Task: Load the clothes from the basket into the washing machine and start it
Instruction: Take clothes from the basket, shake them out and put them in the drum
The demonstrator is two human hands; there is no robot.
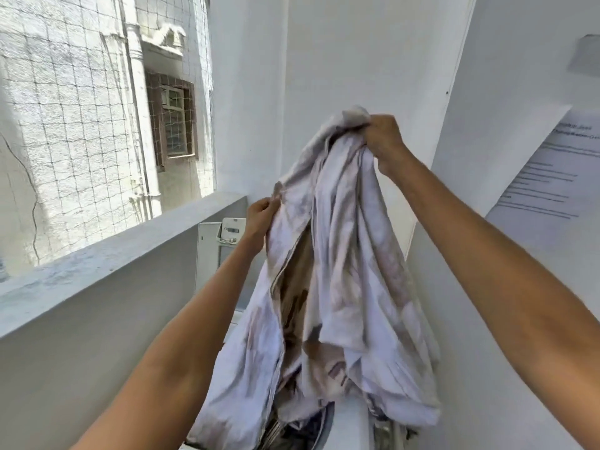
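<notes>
A large pale lilac cloth with brown markings (350, 271) hangs in front of me, held up high. My right hand (384, 139) grips its top bunch. My left hand (261, 222) pinches its left edge lower down. The cloth's bottom drapes over the white washing machine (347, 427), whose opening shows dark clothes (302, 428) at the bottom of the view. The machine's raised lid (211, 251) stands behind the cloth. The basket is out of sight.
A grey ledge (113, 254) runs along the left under a netted window opening. White walls close in behind and to the right. A printed paper sheet (552, 177) is stuck on the right wall.
</notes>
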